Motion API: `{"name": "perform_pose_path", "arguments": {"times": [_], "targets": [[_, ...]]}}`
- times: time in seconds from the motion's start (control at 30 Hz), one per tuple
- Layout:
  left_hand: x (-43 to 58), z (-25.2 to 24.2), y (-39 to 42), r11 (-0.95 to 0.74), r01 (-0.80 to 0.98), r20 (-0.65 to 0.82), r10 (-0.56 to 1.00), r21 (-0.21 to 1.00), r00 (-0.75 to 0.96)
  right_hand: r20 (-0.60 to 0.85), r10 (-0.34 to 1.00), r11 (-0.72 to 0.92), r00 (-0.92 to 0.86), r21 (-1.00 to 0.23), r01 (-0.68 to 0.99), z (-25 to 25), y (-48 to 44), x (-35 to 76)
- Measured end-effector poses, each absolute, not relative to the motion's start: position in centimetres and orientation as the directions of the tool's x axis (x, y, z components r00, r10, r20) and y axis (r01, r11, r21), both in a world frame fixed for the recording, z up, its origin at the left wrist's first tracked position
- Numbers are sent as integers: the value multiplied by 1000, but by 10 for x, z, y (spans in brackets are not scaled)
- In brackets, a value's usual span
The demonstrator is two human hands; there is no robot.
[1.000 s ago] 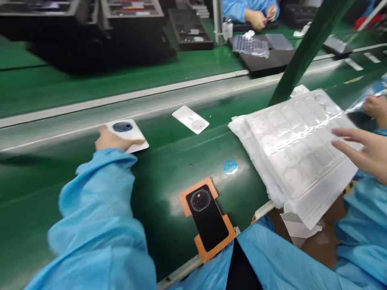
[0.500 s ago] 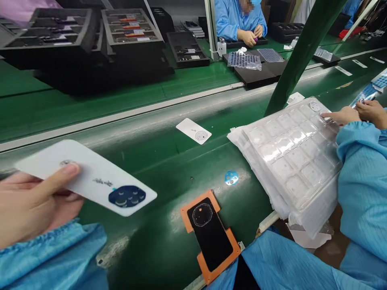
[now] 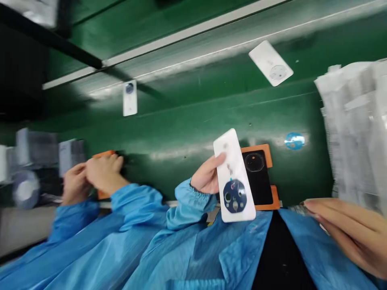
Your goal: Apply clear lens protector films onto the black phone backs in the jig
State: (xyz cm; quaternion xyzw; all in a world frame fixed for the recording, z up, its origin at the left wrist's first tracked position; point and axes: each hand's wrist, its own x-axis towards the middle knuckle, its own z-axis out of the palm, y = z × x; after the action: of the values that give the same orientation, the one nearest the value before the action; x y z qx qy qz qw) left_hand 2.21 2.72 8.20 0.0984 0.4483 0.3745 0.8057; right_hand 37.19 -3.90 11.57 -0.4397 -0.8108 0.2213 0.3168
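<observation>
Holds a white phone back panel (image 3: 236, 171) in the left hand (image 3: 208, 175); pinches a small blurred piece (image 3: 299, 208) in the right hand (image 3: 347, 233). Has an orange fixture (image 3: 268, 155) between both, at the near edge of the table (image 3: 181, 129). Ahead of the right hand, meets a white stack (image 3: 352, 129). Beyond the left hand, has room up to a pale rail (image 3: 187, 34).

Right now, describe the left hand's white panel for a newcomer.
On the green bench, find the orange frame with the black panel. The white panel partly hides it, held in the left hand; the other white panels lie flat.
</observation>
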Motion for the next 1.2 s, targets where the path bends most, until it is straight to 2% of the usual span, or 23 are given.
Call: {"name": "perform_pose_path", "arguments": {"times": [0.07,0.1,0.17,0.23,0.33,0.5,0.67,1.0,1.1,1.2], "targets": [[9,84,26,569,-533,-602,787,626,133,382,807,574,-450,-684,450,89,-24,329],[3,86,27,497,-519,-566,824,696,30,436,781,616,-448,-659,432,75,-13,310],[-3,90,30,365,-474,-470,874,801,-121,526,702,712,-480,-524,468,50,7,282],[-1,89,32,256,-452,-376,905,854,-198,540,619,783,-570,-374,496,31,18,268],[9,78,31,175,-456,-321,909,872,-266,490,578,814,-652,-290,503,16,15,263],[27,59,31,181,-477,-331,909,860,-252,395,636,771,-663,-290,567,15,3,264],[38,58,37,184,-449,-318,916,874,-245,378,645,764,-665,-279,582,17,6,260],[46,49,41,147,-435,-311,890,889,-335,385,688,725,-615,-327,606,24,2,254],[50,47,39,128,-406,-288,886,905,-363,392,686,728,-613,-374,575,28,6,260],[55,46,39,96,-403,-261,889,910,-377,460,682,731,-568,-434,526,37,10,268]]}}
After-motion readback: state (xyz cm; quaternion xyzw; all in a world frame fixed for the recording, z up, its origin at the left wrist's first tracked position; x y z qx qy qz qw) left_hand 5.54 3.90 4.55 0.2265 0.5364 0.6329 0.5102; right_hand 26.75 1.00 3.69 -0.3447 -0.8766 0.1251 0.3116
